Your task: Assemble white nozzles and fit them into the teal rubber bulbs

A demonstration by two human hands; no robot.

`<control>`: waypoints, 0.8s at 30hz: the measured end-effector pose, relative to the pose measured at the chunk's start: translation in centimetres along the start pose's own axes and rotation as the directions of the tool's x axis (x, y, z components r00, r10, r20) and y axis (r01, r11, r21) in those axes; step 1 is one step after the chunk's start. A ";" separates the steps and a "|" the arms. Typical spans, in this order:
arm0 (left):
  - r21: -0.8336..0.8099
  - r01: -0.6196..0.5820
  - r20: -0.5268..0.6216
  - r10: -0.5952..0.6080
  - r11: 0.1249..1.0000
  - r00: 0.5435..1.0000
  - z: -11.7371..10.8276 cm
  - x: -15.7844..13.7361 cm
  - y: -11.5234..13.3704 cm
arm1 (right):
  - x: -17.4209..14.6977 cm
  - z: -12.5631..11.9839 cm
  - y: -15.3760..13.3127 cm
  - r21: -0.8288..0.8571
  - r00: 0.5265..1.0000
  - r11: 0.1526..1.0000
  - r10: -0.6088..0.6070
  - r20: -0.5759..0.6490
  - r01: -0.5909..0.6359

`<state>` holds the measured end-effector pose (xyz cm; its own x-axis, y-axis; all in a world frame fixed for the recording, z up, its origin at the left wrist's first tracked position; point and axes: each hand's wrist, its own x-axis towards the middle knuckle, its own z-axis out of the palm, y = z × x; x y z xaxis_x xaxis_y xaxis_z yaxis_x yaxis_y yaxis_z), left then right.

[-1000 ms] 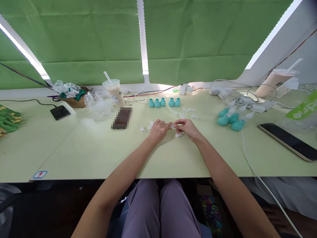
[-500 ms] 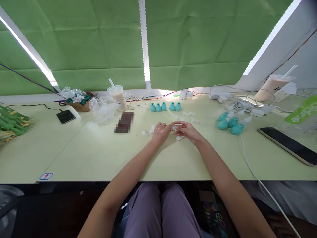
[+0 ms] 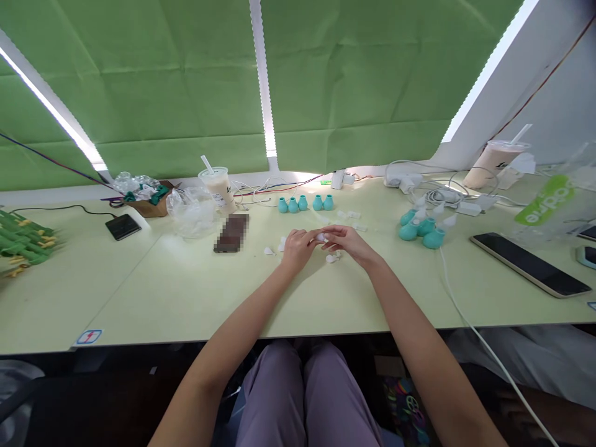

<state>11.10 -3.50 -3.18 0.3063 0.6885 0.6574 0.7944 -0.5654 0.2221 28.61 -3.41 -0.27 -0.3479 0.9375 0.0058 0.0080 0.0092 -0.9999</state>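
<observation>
My left hand [image 3: 298,246] and my right hand [image 3: 345,242] meet over the middle of the table. Between their fingertips is a small white piece [image 3: 320,237], mostly covered by the fingers; both hands are closed on it. Loose white pointed pieces [image 3: 269,251] lie left of my left hand, and another white piece [image 3: 331,258] lies just below my right fingertips. Beyond the hands stands a row of small turquoise vase-shaped pots [image 3: 302,203]. To the right, several turquoise pots [image 3: 433,238] have white pointed tips on them.
A dark pixelated object [image 3: 231,233], a clear plastic bag [image 3: 193,211] and a drink cup [image 3: 218,186] stand left. At right are a phone [image 3: 531,264], white cables [image 3: 447,195], another drink cup [image 3: 496,162] and a clear bag with a green label [image 3: 544,202].
The camera view has turned slightly to the right, so the table things appear shifted left. My hands stay together around the small white piece, with little finger movement.
</observation>
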 end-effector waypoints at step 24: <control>-0.022 0.200 0.261 -0.187 0.980 0.947 -1.2 0.7 -0.7 | 0.9 -1.3 1.5 -0.789 0.945 0.607 -0.194 -0.265 -0.096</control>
<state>10.12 -3.20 -2.01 0.2783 0.8763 0.3932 0.8278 -0.4264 0.3646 29.50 -2.16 -1.75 -0.0820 0.9758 0.2027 0.7775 0.1899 -0.5995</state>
